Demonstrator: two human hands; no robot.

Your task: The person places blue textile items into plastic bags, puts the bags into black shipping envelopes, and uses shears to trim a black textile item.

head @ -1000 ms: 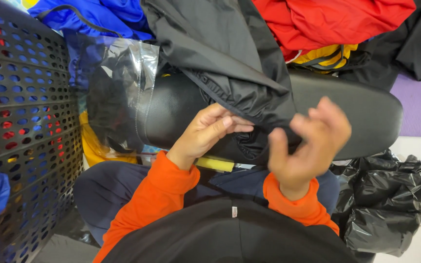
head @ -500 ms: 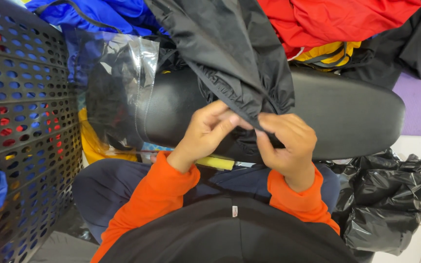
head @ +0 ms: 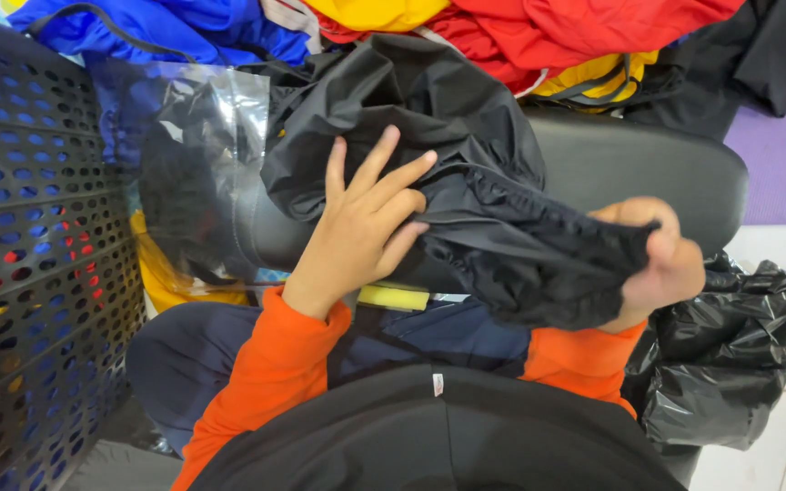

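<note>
A black, thin, crinkled garment (head: 466, 173) lies over a black padded bench (head: 629, 168) in front of me. My left hand (head: 361, 223) rests flat on the garment with its fingers spread apart. My right hand (head: 657, 264) is closed on the garment's gathered, elastic edge and holds it stretched out to the right. Both my sleeves are orange. A clear plastic bag (head: 202, 145) with dark cloth inside lies on the bench's left end, just left of my left hand.
A dark perforated basket (head: 38, 264) stands at the left, with coloured cloth behind its holes. Blue (head: 138, 27), yellow and red garments (head: 575, 36) are piled beyond the bench. A crumpled black plastic bag (head: 730, 364) sits on the tiled floor at right.
My hands were pinched together on the garment's edge. Now the right hand has pulled the edge out to the right and the left hand has opened flat on the cloth.
</note>
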